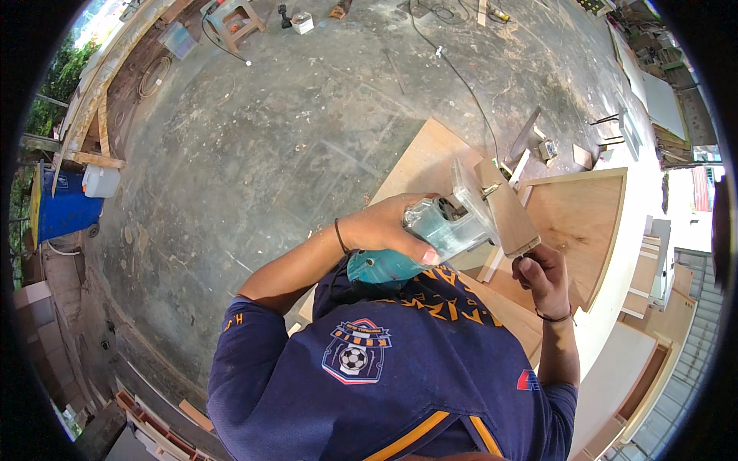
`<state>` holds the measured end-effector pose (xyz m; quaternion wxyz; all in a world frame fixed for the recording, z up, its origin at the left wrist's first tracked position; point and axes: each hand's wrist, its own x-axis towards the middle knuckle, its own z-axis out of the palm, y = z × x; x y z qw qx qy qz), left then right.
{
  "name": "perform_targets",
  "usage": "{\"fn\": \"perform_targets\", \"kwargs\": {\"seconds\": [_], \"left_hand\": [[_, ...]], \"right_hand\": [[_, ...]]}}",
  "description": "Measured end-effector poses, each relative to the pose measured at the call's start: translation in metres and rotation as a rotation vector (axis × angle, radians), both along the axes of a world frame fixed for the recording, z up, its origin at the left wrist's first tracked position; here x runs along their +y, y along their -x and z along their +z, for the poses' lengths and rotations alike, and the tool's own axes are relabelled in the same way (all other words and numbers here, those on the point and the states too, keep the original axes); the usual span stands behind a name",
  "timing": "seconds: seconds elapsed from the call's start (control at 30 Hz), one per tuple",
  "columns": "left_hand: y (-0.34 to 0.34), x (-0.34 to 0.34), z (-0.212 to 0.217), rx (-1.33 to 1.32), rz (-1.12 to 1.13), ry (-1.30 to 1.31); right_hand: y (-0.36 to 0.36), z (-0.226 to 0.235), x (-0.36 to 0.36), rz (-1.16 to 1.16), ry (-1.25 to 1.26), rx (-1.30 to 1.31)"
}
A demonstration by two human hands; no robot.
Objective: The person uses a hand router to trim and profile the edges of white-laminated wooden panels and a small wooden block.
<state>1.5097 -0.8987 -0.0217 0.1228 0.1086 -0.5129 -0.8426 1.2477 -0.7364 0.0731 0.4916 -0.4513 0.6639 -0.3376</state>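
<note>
A trim router with a teal body (377, 267) and a clear plastic base housing (450, 234) lies sideways across my chest. My left hand (384, 224) is wrapped round it, thumb along the clear housing. Its base plate (470, 196) faces right, and the metal bit (490, 189) sticks out there. Close against that side is a flat wooden block (509, 207). At the block's lower end, my right hand (544, 273) is closed, thumb and finger pinched together by the wood's edge. Whatever small dark thing sits between those fingertips is too small to name.
Beneath the router lies a plywood sheet (430, 157). A framed wooden panel (576, 219) stands to the right. A black cord (461, 73) crosses the concrete floor. Far left are a blue bin (68, 206) and a white jug (101, 181); a plastic stool (234, 27) stands at the back.
</note>
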Motion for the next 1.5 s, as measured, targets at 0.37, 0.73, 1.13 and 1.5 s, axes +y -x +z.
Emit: {"fn": "perform_targets", "kwargs": {"seconds": [0.37,0.73,1.13,1.5], "left_hand": [[-0.001,-0.002,0.003,-0.044,-0.018,-0.026],[0.000,-0.001,0.005,-0.056,-0.036,0.004],[0.001,0.000,0.005,-0.082,-0.033,0.014],[0.001,0.003,-0.001,-0.073,-0.037,-0.014]], "right_hand": [[-0.002,0.000,0.000,-0.036,-0.041,-0.042],[0.002,-0.011,0.004,-0.005,-0.010,-0.070],[0.007,-0.015,0.007,-0.023,-0.041,-0.139],[0.006,-0.014,0.008,-0.034,-0.076,-0.219]]}}
